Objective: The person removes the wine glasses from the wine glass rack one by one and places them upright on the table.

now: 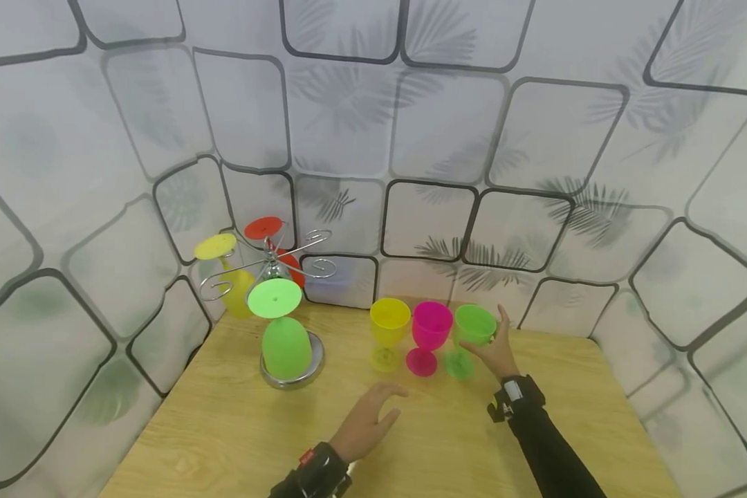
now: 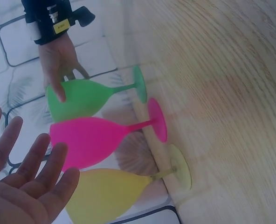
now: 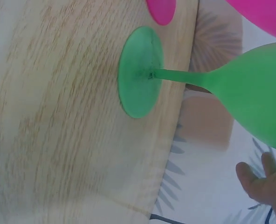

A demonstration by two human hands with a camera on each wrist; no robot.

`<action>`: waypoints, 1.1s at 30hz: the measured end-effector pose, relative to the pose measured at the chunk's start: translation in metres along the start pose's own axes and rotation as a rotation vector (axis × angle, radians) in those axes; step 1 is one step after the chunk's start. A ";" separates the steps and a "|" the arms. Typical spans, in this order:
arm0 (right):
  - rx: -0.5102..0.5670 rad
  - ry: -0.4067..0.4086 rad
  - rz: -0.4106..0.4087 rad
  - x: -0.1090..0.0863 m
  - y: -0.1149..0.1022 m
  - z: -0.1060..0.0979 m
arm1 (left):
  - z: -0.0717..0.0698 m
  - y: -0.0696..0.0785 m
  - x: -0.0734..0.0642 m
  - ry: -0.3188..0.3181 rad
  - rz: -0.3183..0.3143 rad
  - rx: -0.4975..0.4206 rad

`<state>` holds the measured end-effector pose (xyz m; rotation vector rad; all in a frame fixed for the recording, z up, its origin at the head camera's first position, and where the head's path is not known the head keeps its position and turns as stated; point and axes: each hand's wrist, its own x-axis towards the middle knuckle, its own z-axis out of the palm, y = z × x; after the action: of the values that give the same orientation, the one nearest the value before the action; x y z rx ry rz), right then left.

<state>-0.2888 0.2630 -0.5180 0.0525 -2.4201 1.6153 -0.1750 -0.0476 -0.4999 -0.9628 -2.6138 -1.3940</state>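
Observation:
A green goblet [image 1: 475, 325], a pink goblet [image 1: 432, 325] and a yellow goblet [image 1: 390, 322] stand upright in a row on the table. My right hand [image 1: 499, 354] is at the green one's bowl, thumb across its near side and fingers spread at the right. In the right wrist view, those fingers [image 3: 259, 182] show a gap from the bowl [image 3: 254, 93]. My left hand [image 1: 364, 423] hovers in front of the row, holding nothing, fingers loosely extended. The left wrist view has its fingers [image 2: 40, 163] overlapping the pink and yellow bowls.
On the left, a metal rack [image 1: 274, 263] with curled arms has a round base [image 1: 317, 356]. Upside-down goblets hang about it: green [image 1: 286, 349], yellow [image 1: 239, 294] and red [image 1: 263, 227]. A patterned curtain [image 1: 348, 138] borders the wooden table [image 1: 224, 415] behind and at both sides.

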 end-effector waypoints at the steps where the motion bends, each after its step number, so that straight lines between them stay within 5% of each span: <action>1: -0.015 0.008 -0.010 -0.002 -0.001 -0.001 | -0.002 0.001 -0.001 -0.007 -0.001 0.012; 6: -0.092 0.068 -0.034 -0.022 -0.013 -0.006 | -0.024 0.010 -0.012 -0.041 0.042 0.123; 9: -0.122 0.131 -0.077 -0.039 -0.024 -0.007 | -0.053 0.023 -0.021 -0.045 0.145 0.185; 15: -0.172 0.254 -0.190 -0.069 -0.052 -0.008 | -0.145 0.073 -0.021 -0.035 0.402 0.293; 17: -0.144 0.255 -0.200 -0.078 -0.068 -0.006 | -0.182 0.088 -0.013 0.010 0.453 0.325; 19: -0.109 0.252 -0.202 -0.087 -0.084 -0.002 | -0.219 0.098 0.000 0.064 0.437 0.352; 22: -0.060 0.247 -0.199 -0.099 -0.106 0.004 | -0.272 0.095 0.023 0.170 0.303 0.399; 27: -0.031 0.226 -0.209 -0.111 -0.118 0.021 | -0.342 0.044 0.054 0.248 -0.139 0.498; 30: -0.037 0.200 -0.218 -0.117 -0.116 0.029 | -0.362 0.006 0.063 0.188 -0.318 0.525; 33: -0.056 0.183 -0.227 -0.125 -0.114 0.032 | -0.366 -0.027 0.067 0.105 -0.399 0.531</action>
<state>-0.1550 0.1771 -0.4529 0.1559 -2.2294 1.3888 -0.3362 -0.3025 -0.2807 -0.3083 -2.9513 -0.6775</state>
